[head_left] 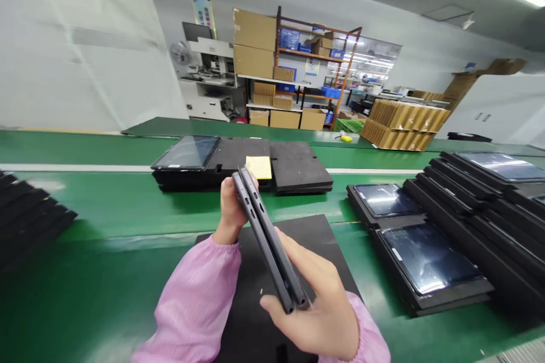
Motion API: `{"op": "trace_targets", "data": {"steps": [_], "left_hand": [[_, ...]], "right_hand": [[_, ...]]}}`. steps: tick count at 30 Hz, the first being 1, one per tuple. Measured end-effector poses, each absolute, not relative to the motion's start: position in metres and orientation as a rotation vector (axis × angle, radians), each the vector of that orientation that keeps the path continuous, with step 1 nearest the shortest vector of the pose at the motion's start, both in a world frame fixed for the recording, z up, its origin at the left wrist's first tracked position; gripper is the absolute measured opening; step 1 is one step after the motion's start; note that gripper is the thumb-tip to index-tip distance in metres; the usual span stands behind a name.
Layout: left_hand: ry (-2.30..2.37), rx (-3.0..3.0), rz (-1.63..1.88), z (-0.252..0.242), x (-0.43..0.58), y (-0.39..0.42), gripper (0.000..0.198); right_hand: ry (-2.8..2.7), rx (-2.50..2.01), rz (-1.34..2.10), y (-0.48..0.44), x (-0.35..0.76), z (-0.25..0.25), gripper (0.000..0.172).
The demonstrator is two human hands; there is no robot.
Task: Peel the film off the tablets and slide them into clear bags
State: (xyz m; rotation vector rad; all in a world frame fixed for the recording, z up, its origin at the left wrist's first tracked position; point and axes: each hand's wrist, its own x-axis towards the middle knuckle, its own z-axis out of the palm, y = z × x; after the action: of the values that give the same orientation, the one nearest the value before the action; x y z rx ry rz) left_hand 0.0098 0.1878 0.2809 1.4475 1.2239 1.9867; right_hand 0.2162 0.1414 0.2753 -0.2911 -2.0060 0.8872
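Two slim dark tablets [269, 241] stand on edge side by side between my hands, with ports along the edges that face me. At their far end my left hand [233, 204] is closed around them. My right hand [317, 298] grips the near end, thumb on one side and fingers on the other. Below them a black foam pad [336, 249] lies on the green table. Beyond my left hand a sheet of small yellow stickers [259, 167] rests on black foam trays [242, 150].
A dark-screened panel [187, 153] lies on the trays at the back left. On the right, black foam trays are stacked, several bearing screens [428, 258]. More black trays [25, 215] stand at the left edge. Cardboard dividers [404, 122] sit on the far ledge.
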Motion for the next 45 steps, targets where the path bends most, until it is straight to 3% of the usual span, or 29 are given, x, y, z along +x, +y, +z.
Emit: {"op": "trace_targets", "data": {"steps": [4,11,22,45], "left_hand": [[1.111,1.505,2.012,0.28,0.005,0.196,0.076],[1.071,1.623,1.973,0.28,0.015,0.194,0.076],[1.21,1.715,1.933,0.284,0.025,0.195,0.079],[1.298,1.598,1.999,0.274,0.023,0.203,0.076]], "right_hand": [[-2.157,-0.243,1.088,0.152,0.226,0.279,0.084],[-1.917,-0.331,1.328,0.154,0.224,0.277,0.051],[-1.887,-0.455,1.242,0.16,0.225,0.281,0.036],[-1.918,-0.426,1.123,0.163,0.221,0.28,0.04]]}}
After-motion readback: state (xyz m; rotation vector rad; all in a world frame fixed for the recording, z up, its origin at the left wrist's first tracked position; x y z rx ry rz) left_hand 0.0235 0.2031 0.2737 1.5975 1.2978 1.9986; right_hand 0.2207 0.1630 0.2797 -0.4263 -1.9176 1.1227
